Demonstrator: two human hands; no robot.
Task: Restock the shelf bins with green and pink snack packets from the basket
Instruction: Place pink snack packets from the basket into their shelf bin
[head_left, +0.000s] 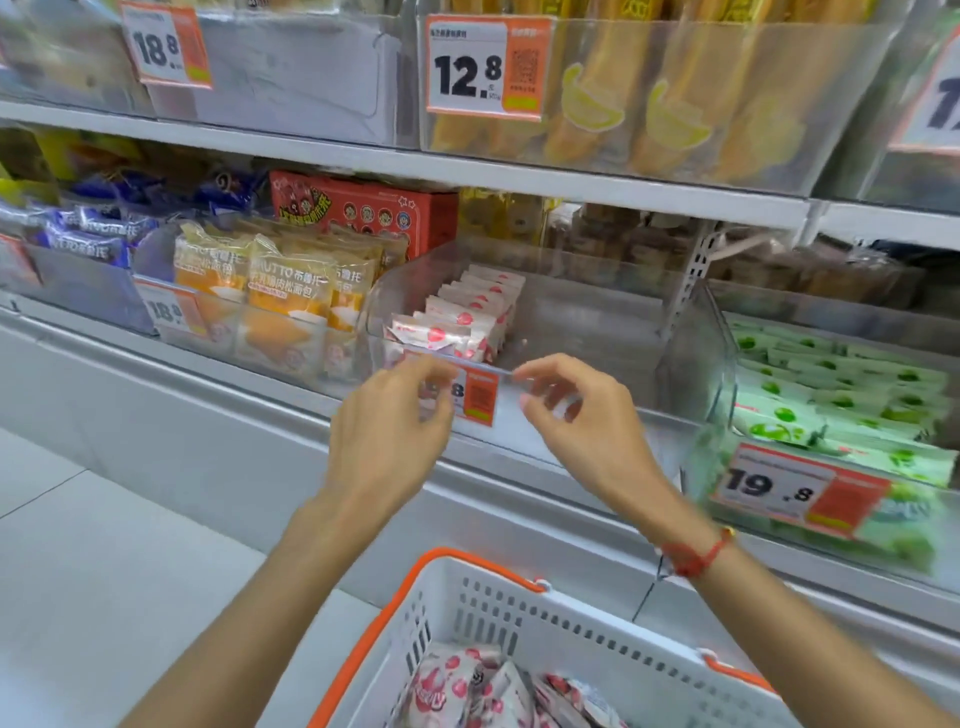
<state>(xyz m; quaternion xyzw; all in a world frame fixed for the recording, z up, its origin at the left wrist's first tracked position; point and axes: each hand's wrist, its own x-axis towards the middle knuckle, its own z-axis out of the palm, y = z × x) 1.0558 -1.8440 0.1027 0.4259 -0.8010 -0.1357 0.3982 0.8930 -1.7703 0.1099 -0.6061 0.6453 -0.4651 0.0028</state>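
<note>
White supermarket shelving (519, 176) fills the far view. Near and low sits a white basket (597, 639) with orange handles, pink-spotted snack packets (467, 691) inside. Its clear middle bin (597, 322) holds a row of matching pink packets (467, 322) at left; green packets (841, 395) fill the right bin. Left hand (389, 415) and right hand (576, 410) hover at the bin's front rim, fingers loosely curled, empty
</note>
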